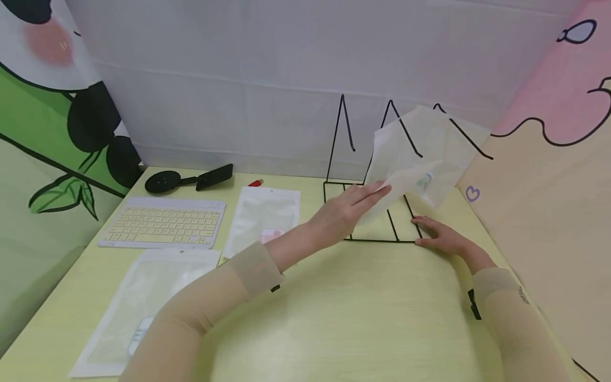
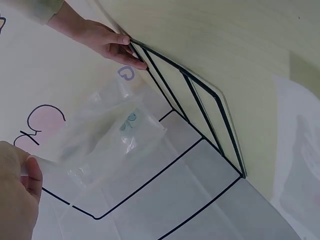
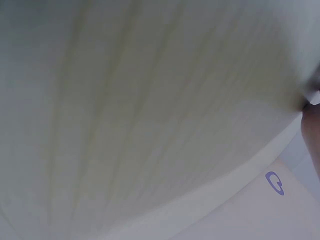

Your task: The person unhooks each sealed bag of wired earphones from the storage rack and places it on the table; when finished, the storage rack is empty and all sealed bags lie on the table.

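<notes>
My left hand (image 1: 341, 209) pinches the edge of a translucent white plastic pouch (image 1: 444, 154) with a small printed label. The pouch is held up, tilted and bent, among the prongs of a black wire rack (image 1: 377, 241). Whether a prong passes through the pouch, I cannot tell. With thumb and fingers, my right hand (image 1: 441, 236) holds the rack's near right corner on the table. The left wrist view shows the pouch (image 2: 100, 130) from the side, the rack (image 2: 215, 95) and both hands. In the right wrist view only a fingertip (image 3: 311, 135) shows at the right edge.
To the left lie a white keyboard (image 1: 162, 223), a smaller flat pouch (image 1: 262, 212) and a larger one (image 1: 157, 286). Behind them are a black folding stand (image 1: 191, 180) and a small red object (image 1: 255, 183). Cloth walls (image 1: 286, 79) border the table.
</notes>
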A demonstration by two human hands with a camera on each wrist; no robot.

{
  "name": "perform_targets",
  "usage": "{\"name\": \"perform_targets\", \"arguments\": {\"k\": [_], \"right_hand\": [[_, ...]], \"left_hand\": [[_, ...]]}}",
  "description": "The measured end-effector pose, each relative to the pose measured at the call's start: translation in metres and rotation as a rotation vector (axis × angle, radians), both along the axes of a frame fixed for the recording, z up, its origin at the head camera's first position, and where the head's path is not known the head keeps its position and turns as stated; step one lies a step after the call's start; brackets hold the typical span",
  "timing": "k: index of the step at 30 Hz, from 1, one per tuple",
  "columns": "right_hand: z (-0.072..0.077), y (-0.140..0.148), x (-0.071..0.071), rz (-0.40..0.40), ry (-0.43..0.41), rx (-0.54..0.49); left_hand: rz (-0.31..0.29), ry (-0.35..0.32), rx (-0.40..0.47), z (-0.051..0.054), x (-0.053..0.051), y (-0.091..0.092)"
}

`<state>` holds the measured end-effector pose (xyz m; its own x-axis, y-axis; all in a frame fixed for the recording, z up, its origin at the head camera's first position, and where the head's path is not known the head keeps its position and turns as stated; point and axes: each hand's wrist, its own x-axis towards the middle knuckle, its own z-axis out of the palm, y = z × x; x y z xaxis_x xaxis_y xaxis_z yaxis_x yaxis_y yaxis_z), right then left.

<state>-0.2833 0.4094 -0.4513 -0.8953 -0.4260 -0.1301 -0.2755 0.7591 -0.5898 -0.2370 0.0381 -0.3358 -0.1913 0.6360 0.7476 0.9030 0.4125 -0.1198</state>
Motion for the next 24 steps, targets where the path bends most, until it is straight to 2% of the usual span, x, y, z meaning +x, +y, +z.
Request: {"name": "perform_targets", "arguments": {"k": [4,13,18,24], "right_hand": [[0.000,0.000,0.001,-0.001,-0.005,-0.007],[0.000,0.000,0.001,-0.007,-0.006,-0.008],[-0.003,0.002,-0.001,-0.005,-0.007,-0.014],[-0.005,0.003,-0.002,-0.006,-0.001,-0.008]], "left_hand": [[-0.016,-0.009,0.001,-0.001,0.003,-0.003],[-0.005,-0.003,0.014,0.001,0.013,-0.017],[-0.019,-0.011,0.029,0.005,0.021,-0.028],[-0.029,0.024,0.059,0.010,0.032,-0.046]]}}
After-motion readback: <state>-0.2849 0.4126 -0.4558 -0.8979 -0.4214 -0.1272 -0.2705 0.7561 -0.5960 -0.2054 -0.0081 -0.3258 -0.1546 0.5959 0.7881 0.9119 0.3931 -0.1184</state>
